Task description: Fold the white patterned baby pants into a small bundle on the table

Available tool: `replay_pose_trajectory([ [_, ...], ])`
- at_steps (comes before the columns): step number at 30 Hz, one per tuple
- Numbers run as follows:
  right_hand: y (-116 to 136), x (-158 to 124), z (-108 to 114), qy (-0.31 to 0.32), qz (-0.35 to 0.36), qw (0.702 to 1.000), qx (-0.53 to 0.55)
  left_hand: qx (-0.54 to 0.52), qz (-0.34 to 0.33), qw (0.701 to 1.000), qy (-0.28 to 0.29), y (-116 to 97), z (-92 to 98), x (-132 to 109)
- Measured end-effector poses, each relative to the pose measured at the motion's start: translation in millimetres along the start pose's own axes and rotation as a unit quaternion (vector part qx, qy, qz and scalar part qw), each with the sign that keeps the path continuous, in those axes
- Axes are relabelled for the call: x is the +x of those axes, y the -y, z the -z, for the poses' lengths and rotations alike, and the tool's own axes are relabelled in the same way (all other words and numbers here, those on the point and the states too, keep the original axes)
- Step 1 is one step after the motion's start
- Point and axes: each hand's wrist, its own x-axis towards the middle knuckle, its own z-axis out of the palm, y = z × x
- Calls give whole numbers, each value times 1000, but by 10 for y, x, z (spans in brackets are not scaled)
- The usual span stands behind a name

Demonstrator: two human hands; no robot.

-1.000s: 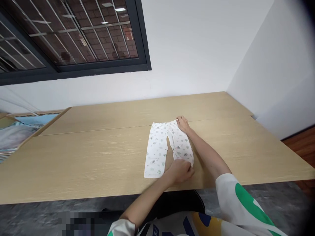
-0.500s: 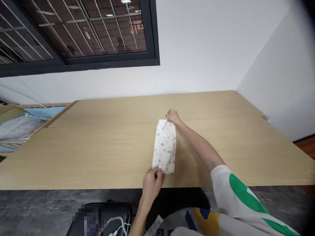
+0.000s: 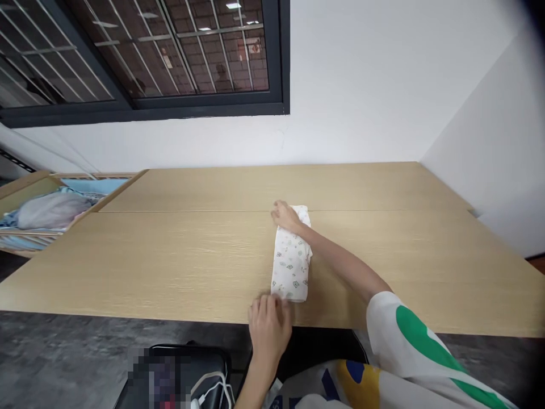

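Observation:
A pair of white baby trousers (image 3: 292, 266) with a small green and grey print lies folded lengthwise into a narrow strip on the light wooden table (image 3: 170, 255). My right hand (image 3: 286, 217) rests on the strip's far end, fingers curled over the cloth. My left hand (image 3: 269, 328) sits just past the near end, by the table's front edge, its fingertips at the cloth and slightly blurred. It holds nothing that I can see.
A seam crosses the table behind the trousers. At the left stands a wooden-sided crib (image 3: 51, 210) with blue and grey bedding. Below the front edge is a black bag (image 3: 187, 369) with a white cable.
The trousers have gone from flat with legs apart to a narrow folded strip. My left hand has come off the near end, and my right hand has shifted left across the far end.

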Motion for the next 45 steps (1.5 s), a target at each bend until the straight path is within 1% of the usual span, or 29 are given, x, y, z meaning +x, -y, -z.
replay_pose_trajectory([
  [2,124,-374,-26,53,132,990,21,-5,-63,998,-16,-131,-66,-114],
  [4,210,-819,-44,124,261,957,33,9,-77,997,-9,-251,-160,-233],
  [5,232,-1046,-52,148,304,941,34,19,-74,997,-2,-293,-210,-288],
  [6,237,-1262,-62,159,340,926,35,29,-69,997,7,-319,-258,-337],
  [8,198,-1618,-87,148,404,901,44,40,-63,997,29,-328,-337,-411],
  [10,107,-1831,-115,127,439,888,50,46,-64,996,48,-301,-386,-451],
  [11,50,-1878,-127,124,443,887,49,49,-65,995,52,-286,-400,-460],
  [13,-72,-1865,-142,139,427,893,36,55,-67,995,50,-267,-412,-465],
  [16,-251,-1651,-158,159,384,910,7,64,-65,995,43,-276,-415,-459],
  [22,-592,-946,-257,117,341,928,-92,68,-65,995,38,-295,-429,-468],
  [25,-736,-541,-263,108,287,942,-135,71,-67,995,36,-285,-429,-476],
  [29,-893,-66,-194,88,192,968,-138,75,-73,994,38,-267,-419,-480],
  [32,-981,142,-149,94,174,972,-131,78,-75,993,38,-257,-419,-478],
  [36,-994,214,-116,92,178,970,-134,79,-78,993,35,-261,-426,-466],
  [39,-876,139,-72,59,181,970,-150,75,-79,993,32,-260,-410,-439],
  [42,-680,-108,1,-7,210,964,-164,64,-89,993,40,-224,-355,-378],
  [45,-497,-587,93,-49,224,962,-146,41,-91,994,52,-134,-277,-274],
])
